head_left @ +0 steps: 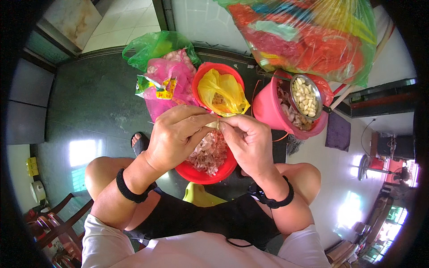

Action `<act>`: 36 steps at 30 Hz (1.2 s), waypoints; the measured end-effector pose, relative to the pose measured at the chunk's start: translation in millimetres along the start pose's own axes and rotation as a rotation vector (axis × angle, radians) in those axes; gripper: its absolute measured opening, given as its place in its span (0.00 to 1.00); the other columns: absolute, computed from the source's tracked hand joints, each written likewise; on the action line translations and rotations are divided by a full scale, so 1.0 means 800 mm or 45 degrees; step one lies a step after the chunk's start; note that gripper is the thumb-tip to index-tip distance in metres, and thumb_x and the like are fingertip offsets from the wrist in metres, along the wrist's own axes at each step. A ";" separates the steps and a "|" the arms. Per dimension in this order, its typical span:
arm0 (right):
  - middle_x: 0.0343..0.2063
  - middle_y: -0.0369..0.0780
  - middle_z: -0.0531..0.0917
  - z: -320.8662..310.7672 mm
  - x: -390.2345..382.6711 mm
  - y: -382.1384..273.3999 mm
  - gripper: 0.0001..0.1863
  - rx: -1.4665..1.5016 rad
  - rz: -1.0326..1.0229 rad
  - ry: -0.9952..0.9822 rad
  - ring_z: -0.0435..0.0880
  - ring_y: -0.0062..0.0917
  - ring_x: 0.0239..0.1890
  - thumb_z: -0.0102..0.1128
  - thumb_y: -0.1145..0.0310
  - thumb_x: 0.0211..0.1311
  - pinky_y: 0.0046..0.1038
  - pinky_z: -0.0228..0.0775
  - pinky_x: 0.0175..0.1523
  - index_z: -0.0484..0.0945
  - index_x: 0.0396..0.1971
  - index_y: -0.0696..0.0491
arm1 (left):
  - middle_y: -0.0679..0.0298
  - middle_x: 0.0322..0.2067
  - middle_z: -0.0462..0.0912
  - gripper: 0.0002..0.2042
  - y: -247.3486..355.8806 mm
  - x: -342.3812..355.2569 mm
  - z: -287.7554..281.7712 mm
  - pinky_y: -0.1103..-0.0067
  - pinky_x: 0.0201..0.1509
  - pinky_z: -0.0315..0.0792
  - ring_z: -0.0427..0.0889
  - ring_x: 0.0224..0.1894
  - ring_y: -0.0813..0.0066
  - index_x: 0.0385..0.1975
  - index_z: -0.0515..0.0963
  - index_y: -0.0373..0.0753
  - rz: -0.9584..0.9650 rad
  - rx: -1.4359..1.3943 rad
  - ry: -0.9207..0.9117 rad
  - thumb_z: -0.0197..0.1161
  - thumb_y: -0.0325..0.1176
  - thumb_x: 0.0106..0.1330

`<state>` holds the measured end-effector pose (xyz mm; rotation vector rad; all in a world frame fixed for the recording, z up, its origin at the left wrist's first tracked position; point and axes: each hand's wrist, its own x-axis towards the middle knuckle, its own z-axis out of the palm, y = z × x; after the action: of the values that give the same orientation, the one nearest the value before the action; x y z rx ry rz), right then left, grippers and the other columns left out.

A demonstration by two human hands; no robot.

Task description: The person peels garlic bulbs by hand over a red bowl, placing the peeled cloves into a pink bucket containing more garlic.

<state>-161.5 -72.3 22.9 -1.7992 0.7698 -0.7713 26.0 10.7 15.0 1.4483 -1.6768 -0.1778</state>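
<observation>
My left hand (176, 136) and my right hand (250, 142) meet over a red basin (206, 179). Between their fingertips they pinch a pale garlic clove (213, 124), partly covered by the fingers. Pinkish-white garlic pieces and loose skins (209, 154) fill the basin beneath. Just beyond stands a red tub (199, 73) lined with a yellow plastic bag (220, 89), with some brownish bits at its bottom. At the right, a metal bowl (306, 97) of peeled white cloves rests over a pink bucket (267, 105) that contains garlic skins.
A pink mesh bag (167, 73) of garlic and a green plastic bag (156, 44) lie at the far left. A large clear bag (308, 38) stuffed with red mesh fills the far right. A purple mat (338, 131) and a standing fan (364, 167) are further right.
</observation>
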 end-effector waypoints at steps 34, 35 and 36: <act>0.35 0.38 0.87 0.012 0.001 0.010 0.10 0.308 -0.048 0.119 0.83 0.14 0.31 0.70 0.76 0.67 0.21 0.76 0.37 0.80 0.45 0.60 | 0.60 0.49 0.87 0.14 0.008 -0.009 0.012 0.77 0.59 0.76 0.84 0.51 0.75 0.58 0.79 0.31 -0.749 -1.124 -0.164 0.58 0.29 0.80; 0.36 0.39 0.88 0.013 -0.001 0.011 0.11 0.203 -0.065 0.155 0.85 0.16 0.32 0.71 0.76 0.66 0.21 0.77 0.38 0.81 0.46 0.60 | 0.60 0.49 0.87 0.14 0.009 -0.008 0.012 0.77 0.59 0.76 0.84 0.51 0.75 0.58 0.79 0.31 -0.748 -1.127 -0.166 0.58 0.29 0.80; 0.36 0.39 0.88 0.016 -0.002 0.010 0.11 0.201 -0.064 0.157 0.85 0.16 0.32 0.71 0.76 0.66 0.21 0.77 0.38 0.81 0.46 0.60 | 0.57 0.48 0.87 0.13 0.010 -0.007 0.012 0.75 0.58 0.76 0.85 0.50 0.70 0.57 0.81 0.31 -0.657 -0.948 -0.144 0.60 0.28 0.78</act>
<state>-153.3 -66.9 11.1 -1.6466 0.7244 -0.9569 13.2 13.7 11.6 1.2512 -1.0874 -1.0630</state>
